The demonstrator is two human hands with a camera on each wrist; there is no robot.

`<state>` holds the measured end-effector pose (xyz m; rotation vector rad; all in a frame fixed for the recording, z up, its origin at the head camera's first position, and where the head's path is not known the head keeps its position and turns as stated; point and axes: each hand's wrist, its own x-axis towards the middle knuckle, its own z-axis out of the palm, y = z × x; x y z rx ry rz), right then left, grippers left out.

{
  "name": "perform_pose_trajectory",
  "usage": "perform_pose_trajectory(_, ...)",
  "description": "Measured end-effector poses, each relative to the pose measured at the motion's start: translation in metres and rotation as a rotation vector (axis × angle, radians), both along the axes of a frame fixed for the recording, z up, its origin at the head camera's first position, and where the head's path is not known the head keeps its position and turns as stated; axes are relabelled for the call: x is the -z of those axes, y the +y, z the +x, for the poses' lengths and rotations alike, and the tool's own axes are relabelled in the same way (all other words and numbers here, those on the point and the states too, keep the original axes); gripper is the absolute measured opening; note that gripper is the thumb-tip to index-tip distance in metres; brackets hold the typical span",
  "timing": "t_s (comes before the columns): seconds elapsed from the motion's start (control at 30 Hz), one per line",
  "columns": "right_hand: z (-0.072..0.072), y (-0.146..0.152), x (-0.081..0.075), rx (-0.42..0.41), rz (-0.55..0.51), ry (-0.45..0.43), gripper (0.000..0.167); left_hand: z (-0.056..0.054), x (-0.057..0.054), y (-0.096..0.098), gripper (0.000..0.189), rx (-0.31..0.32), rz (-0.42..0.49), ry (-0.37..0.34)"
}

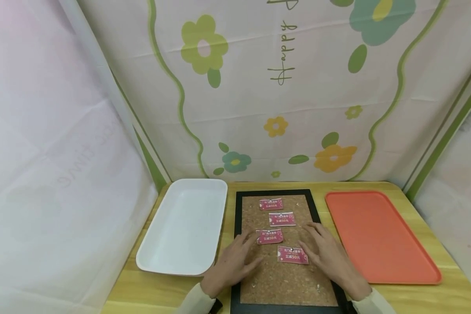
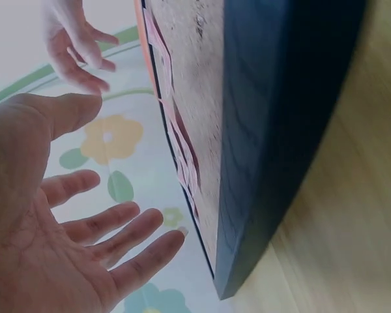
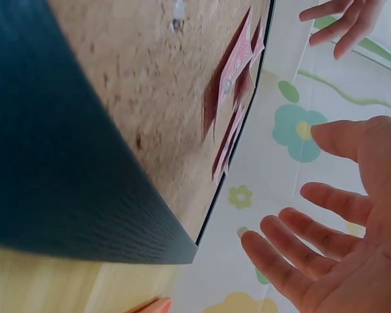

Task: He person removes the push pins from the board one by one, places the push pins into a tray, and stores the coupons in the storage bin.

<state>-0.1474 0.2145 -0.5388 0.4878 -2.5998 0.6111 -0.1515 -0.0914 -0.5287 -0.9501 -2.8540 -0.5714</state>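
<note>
Head view: both hands hover at a black-framed corkboard (image 1: 267, 288), the left hand (image 1: 230, 264) at its left side, the right hand (image 1: 331, 257) at its right, fingers spread, slightly bent and holding nothing. All four pink coupons are on the cork: the lowest coupon (image 1: 292, 256) just beside the right fingertips, the next coupon (image 1: 270, 237) by the left fingertips, the third coupon (image 1: 281, 220) and the farthest coupon (image 1: 271, 205) ahead of the hands. What looks like a clear pin (image 1: 291, 249) marks the lowest coupon's top edge, so I judge the coupons fastened rather than merely laid down; by that reading, four are done, and no fifth shows. If anything is left, it seems slight: the coupons sit staggered, and the right wrist view shows edges lifting off the cork. Outward of the left hand is the white tray (image 1: 185, 226); outward of the right, the orange tray (image 1: 380, 237)
</note>
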Motion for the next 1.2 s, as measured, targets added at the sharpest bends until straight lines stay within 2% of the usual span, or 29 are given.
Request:
perform_pose_trajectory(0.13, 0.001, -0.003, 0.004, -0.010, -0.022, -0.039, 0.044, 0.001, 0.001, 0.005, 0.068, -0.027, 0.037, -0.047)
perform_pose_trajectory(0.37, 0.001, -0.011, 0.007, 0.027, -0.089, -0.270, 0.034, 0.003, 0.005, 0.012, 0.063, -0.058, 0.113, -0.121)
perform_pose_trajectory(0.6, -0.002, -0.013, 0.008, 0.040, -0.121, -0.419, 0.022, 0.004, 0.007, 0.020, 0.057, -0.086, 0.176, -0.255)
perform_pose_trajectory(0.77, -0.004, -0.013, 0.010, 0.049, -0.131, -0.453, 0.020, 0.004, 0.009, 0.029, 0.055, -0.078, 0.220, -0.284)
perform_pose_trajectory(0.93, -0.005, -0.013, 0.011, 0.058, -0.155, -0.453, 0.018, 0.003, 0.013, 0.037, 0.051, -0.054, 0.272, -0.285)
perform_pose_trajectory(1.2, -0.009, -0.015, 0.016, 0.064, -0.178, -0.457, 0.015, 0.003, 0.014, 0.046, 0.045, -0.038, 0.319, -0.333)
